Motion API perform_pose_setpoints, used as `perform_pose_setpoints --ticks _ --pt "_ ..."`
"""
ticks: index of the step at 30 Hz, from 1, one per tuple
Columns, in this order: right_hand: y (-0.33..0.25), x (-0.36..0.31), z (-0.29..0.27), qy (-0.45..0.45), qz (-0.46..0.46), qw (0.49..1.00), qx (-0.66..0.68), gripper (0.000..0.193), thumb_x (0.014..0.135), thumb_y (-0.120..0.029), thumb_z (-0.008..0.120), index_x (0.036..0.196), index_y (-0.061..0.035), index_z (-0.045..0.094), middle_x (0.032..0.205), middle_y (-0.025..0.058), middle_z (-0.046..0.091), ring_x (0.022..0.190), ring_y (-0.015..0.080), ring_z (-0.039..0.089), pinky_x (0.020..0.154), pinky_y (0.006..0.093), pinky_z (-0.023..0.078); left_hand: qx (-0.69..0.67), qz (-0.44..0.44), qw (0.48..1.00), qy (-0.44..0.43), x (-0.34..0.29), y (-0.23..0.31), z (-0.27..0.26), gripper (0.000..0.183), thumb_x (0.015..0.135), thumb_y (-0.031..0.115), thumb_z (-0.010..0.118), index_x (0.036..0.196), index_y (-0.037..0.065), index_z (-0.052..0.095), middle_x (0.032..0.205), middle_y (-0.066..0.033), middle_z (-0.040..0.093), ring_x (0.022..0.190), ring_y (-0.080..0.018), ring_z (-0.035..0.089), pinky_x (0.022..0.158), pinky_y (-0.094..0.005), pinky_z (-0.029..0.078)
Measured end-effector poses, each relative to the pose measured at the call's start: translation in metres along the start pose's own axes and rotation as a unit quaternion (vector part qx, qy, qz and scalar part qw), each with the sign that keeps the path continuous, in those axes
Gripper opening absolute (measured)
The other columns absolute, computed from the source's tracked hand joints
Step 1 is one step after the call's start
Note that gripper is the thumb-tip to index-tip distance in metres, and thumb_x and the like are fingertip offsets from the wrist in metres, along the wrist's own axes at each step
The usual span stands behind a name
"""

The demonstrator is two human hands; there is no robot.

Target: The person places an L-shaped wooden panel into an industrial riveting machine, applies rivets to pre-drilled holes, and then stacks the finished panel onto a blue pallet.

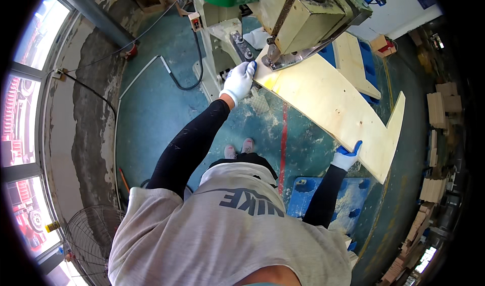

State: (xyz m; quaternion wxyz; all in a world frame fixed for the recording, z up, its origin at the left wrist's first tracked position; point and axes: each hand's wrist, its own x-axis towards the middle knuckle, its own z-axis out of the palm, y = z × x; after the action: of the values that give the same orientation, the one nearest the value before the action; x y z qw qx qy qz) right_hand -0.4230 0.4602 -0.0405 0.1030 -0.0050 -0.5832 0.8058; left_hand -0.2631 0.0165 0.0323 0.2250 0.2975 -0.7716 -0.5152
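Note:
A long, pale plywood board [333, 96] stretches from the machine toward the right, with an angled arm and a V-shaped notch at its far right end. My left hand [239, 82], in a white glove with blue fingertips, is closed at the board's left end, close to the machine. Gripping the board's near edge at the right end is my right hand [345, 157], gloved alike, thumb on top and fingers hidden beneath. Over the board's left end sits the metal foot [290, 59] of a beige-green machine [305, 26]; whether it touches the wood I cannot tell.
Behind the board, cut wooden pieces [348, 58] lie on a blue pallet [370, 66]. Another blue pallet [303, 197] is on the floor beside my right arm. A black cable [194, 84] loops left of the machine. A wire-cage fan [93, 240] stands lower left; timber stacks [437, 109] line the right.

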Motion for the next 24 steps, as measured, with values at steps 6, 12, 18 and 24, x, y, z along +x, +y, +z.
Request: perform_pose_setpoints --ticks 6,12,18,24 --pt "-0.022 0.0 0.028 0.041 0.103 0.982 0.153 0.05 0.103 -0.034 0.057 0.137 0.002 0.052 0.138 0.0158 0.059 0.125 0.0268 0.057 0.106 0.0412 0.046 0.034 -0.007 0.999 -0.029 -0.006 -0.015 -0.003 0.046 0.105 0.041 0.044 0.113 0.001 0.065 0.102 -0.0266 0.068 0.099 -0.0446 0.063 0.086 -0.0451 0.049" --pt "-0.017 0.012 0.008 0.067 0.121 0.977 0.164 0.045 0.102 -0.028 0.06 0.134 0.0025 0.055 0.133 0.0145 0.063 0.121 0.0253 0.059 0.103 0.0377 0.049 -0.013 -0.056 0.996 -0.072 -0.006 -0.004 0.006 0.051 0.107 0.041 0.044 0.113 -0.005 0.063 0.101 -0.0287 0.067 0.099 -0.0421 0.064 0.09 -0.0434 0.048" --pt "-0.016 0.005 0.025 0.05 0.115 0.979 0.164 0.054 0.1 -0.033 0.062 0.14 0.0007 0.05 0.139 0.0158 0.058 0.126 0.0283 0.056 0.107 0.0423 0.045 0.046 -0.015 0.998 -0.043 0.003 -0.016 0.002 0.048 0.106 0.04 0.046 0.111 -0.004 0.064 0.099 -0.0287 0.067 0.098 -0.0441 0.063 0.087 -0.0438 0.049" --pt "-0.014 0.008 0.022 0.055 0.122 0.977 0.167 0.051 0.101 -0.032 0.062 0.138 0.0013 0.052 0.136 0.0145 0.06 0.122 0.0254 0.058 0.102 0.0389 0.049 0.058 0.022 0.998 -0.002 -0.001 -0.017 0.006 0.044 0.105 0.04 0.044 0.102 0.001 0.064 0.094 -0.0293 0.065 0.095 -0.0491 0.06 0.081 -0.0504 0.047"
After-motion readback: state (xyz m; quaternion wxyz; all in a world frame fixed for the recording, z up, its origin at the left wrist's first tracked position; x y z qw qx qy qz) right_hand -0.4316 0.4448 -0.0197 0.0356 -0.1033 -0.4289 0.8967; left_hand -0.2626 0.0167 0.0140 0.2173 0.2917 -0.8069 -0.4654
